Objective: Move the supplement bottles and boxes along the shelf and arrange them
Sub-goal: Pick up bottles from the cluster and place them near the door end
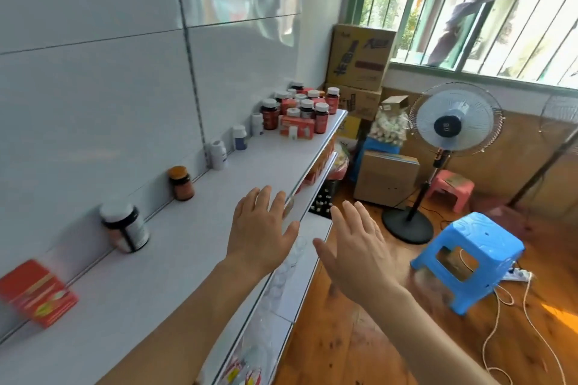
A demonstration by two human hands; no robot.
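- Left hand (261, 231) over the front edge of the white shelf (175, 247), fingers spread, empty.
- Right hand (356, 247) beside it, off the shelf over the floor, fingers spread, empty.
- Red box (36, 292) lying flat at the near end of the shelf, blurred.
- Four single bottles spaced along the wall: dark bottle with white cap (125, 223), orange-capped bottle (181, 183), white bottle (218, 155), white bottle with blue label (240, 137).
- Far-end cluster (300, 111): roughly ten bottles plus red boxes, exact count unclear.
- One blue stool (469, 259), one pink stool (450, 189), one standing fan (453, 125).
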